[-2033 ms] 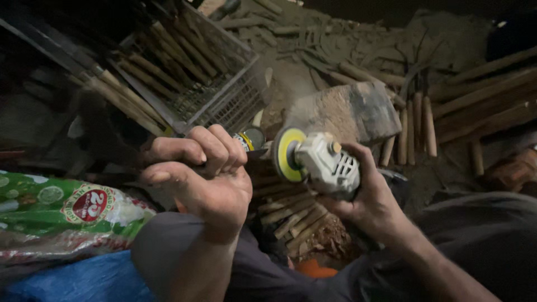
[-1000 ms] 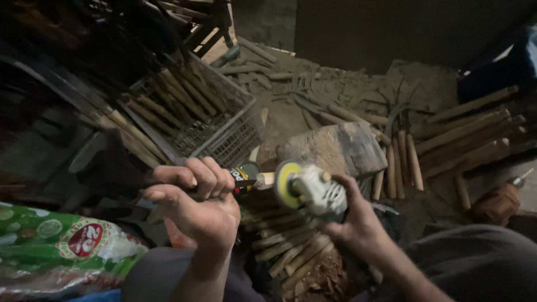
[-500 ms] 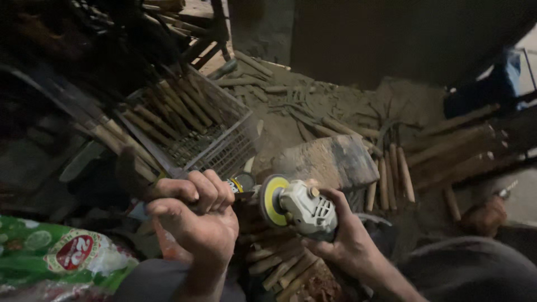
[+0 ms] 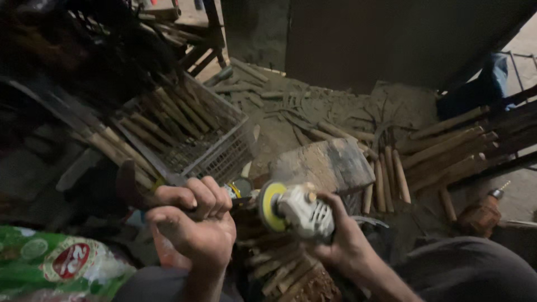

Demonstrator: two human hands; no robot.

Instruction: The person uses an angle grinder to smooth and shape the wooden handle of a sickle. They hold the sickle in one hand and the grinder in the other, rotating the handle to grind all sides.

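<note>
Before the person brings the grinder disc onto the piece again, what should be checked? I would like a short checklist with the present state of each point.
1. Right hand grips the angle grinder body firmly: ok.
2. Left hand closed around the workpiece: ok, but most of the piece is hidden in the fist.
3. Left fingers apart from the yellow disc: not ok, they look close.
4. Disc guard in place: cannot tell.
5. Disc spinning or stopped: cannot tell.
6. Ground beneath the disc free of loose things: not ok, wooden sticks lie there.
</note>
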